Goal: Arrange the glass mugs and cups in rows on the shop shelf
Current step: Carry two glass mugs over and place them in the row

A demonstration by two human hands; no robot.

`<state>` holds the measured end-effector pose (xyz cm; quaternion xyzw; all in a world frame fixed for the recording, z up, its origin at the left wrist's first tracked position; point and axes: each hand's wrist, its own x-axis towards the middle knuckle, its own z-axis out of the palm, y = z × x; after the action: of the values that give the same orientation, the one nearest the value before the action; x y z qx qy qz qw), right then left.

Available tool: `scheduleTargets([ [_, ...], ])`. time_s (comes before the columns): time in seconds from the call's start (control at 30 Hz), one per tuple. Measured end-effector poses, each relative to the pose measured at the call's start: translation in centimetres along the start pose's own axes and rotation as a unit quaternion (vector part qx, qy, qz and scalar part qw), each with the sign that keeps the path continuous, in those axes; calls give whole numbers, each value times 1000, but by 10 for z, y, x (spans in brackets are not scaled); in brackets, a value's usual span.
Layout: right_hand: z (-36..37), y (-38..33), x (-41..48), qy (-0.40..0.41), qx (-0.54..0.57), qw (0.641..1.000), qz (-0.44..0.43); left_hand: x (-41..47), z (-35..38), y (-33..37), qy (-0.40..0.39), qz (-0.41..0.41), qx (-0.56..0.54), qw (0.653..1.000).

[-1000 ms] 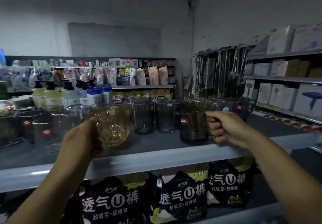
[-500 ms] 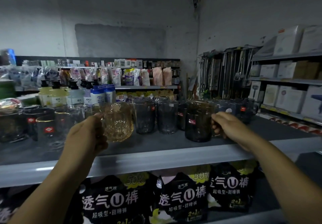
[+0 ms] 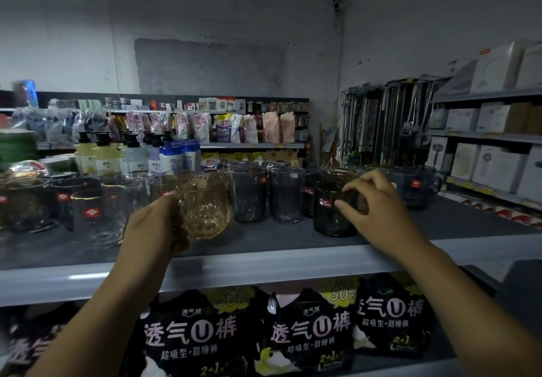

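Observation:
An amber patterned glass mug (image 3: 206, 208) sits just above or on the grey shelf (image 3: 264, 265), left of centre. My left hand (image 3: 157, 227) grips its handle from the left. A dark smoky mug (image 3: 330, 218) with a red sticker stands on the shelf to the right. My right hand (image 3: 379, 211) is against its right side, fingers curled over the rim and thumb on the glass. Between the two mugs stand two dark tumblers (image 3: 249, 196) in a row.
Clear mugs with red stickers (image 3: 96, 215) crowd the shelf's left part. More dark mugs (image 3: 416, 187) stand at the right back. Pump bottles (image 3: 170, 156) line up behind. Black packets (image 3: 311, 326) fill the shelf below. Boxes (image 3: 498, 168) sit on the right racks.
My right hand left the dark mug's handle and moved onto its body and rim. The amber mug shifted slightly right and farther onto the shelf with my left hand.

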<state>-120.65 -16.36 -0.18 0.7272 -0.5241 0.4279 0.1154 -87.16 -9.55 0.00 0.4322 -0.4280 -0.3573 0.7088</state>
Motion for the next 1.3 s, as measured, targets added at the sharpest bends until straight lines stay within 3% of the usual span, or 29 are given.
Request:
scheduleTargets([
  [0.2,5,-7,-5,13,-50,999,6,-7,2,4,-5,-11,1,1000],
  [0.3,14,-41,-11,48,-106,990,-81,-9,4,7,-12,-12,6,1000],
  [0.43,38,-99,-8,-1,-13,987,-159,-7,8,9,-24,-23,9,999],
  [0.57,62,-150,-1,-99,222,967,-77,-3,7,7,-43,-19,40,998],
  [0.63,70,-169,6,-143,273,951,-14,1,2,3,-49,-14,54,997],
  [0.73,82,-181,14,-170,254,952,4,8,-9,1,-80,-7,79,994],
  [0.97,93,-181,26,-153,213,965,22,25,-25,16,-246,-56,135,958],
  [1.07,93,-179,28,-148,173,974,0,37,-38,19,-214,15,271,938],
  [1.2,91,-182,29,-147,134,980,-24,52,-61,32,-161,162,409,883],
  [1.3,87,-186,33,-164,91,981,-41,73,-75,51,-164,299,477,810],
])
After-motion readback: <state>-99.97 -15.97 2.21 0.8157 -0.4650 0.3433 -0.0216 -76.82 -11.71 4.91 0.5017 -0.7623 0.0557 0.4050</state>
